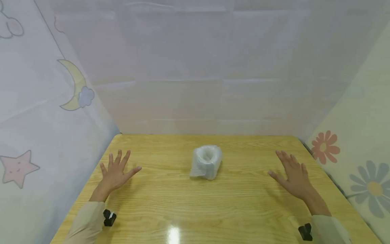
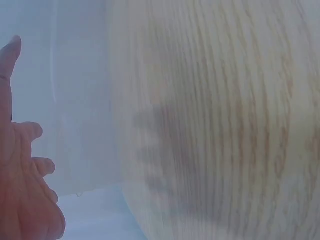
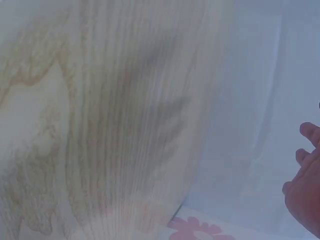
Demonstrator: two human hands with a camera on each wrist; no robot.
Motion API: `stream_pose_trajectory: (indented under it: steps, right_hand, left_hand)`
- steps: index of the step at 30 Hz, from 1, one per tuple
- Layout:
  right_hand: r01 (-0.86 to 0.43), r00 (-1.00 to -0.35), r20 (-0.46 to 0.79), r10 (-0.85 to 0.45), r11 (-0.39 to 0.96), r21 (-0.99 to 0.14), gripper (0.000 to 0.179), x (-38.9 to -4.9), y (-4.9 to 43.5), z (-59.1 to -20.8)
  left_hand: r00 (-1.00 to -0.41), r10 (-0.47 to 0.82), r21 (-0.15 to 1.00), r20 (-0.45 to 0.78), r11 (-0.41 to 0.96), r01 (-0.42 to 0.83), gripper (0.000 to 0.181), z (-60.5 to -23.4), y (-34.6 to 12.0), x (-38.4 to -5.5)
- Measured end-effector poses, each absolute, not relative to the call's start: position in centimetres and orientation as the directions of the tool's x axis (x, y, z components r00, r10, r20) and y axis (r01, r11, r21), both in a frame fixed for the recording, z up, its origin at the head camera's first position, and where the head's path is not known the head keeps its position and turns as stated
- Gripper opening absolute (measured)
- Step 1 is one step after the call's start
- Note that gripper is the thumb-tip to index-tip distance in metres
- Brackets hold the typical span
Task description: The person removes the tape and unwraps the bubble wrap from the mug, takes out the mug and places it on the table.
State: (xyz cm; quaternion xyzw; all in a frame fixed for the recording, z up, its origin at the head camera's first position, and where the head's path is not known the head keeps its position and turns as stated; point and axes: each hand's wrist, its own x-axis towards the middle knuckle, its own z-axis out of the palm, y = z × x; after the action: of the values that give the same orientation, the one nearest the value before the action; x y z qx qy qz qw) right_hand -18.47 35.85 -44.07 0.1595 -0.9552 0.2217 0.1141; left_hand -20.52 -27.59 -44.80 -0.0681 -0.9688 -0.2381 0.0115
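Observation:
A whitish, translucent roll with a hollow centre, looking like a roll of plastic bags or film (image 1: 208,166), stands on the wooden table with a loose flap at its lower left. To its left, my left hand (image 1: 114,176) is held over the table, fingers spread and thumb pointing inward, holding nothing. My right hand (image 1: 294,178) hovers on the other side, fingers extended and thumb out, also holding nothing. Both hands are well apart from the roll. In the wrist views, parts of the left hand (image 2: 30,185) and right hand (image 3: 307,185) show at the outer edges.
The wood-grain table (image 1: 182,203) reaches back to a pale hanging cloth (image 1: 195,84). Printed cloths flank it, with a moon (image 1: 74,84) on the left and a red flower (image 1: 325,147) on the right. Small black devices sit at both wrists.

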Motion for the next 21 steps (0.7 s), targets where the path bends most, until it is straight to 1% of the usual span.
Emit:
stream_pose_trajectory:
  steps: [5,10,15,21]
  right_hand:
    - [-0.422,-0.886,0.383,-0.26,0.795,-0.437,0.077,-18.5,35.9,-43.5]
    - [-0.447,-0.878,0.407,-0.251,0.736,-0.509,0.076,-18.5,35.3,-42.9]
    - [-0.425,-0.885,0.427,-0.187,0.699,-0.576,0.071,-18.2,34.5,-42.4]
    - [-0.438,-0.861,0.499,-0.103,0.651,-0.62,0.063,-17.9,33.6,-42.0]
  left_hand:
    - [-0.987,0.129,0.487,0.098,0.859,0.16,0.09,-44.6,-27.5,-20.6]
    - [-0.98,0.133,0.535,0.146,0.823,0.192,0.086,-44.2,-27.0,-20.8]
    - [-0.974,0.119,0.597,0.19,0.774,0.211,0.081,-43.6,-26.3,-20.9]
    - [-0.972,0.102,0.674,0.212,0.705,0.221,0.076,-43.1,-25.9,-20.9]
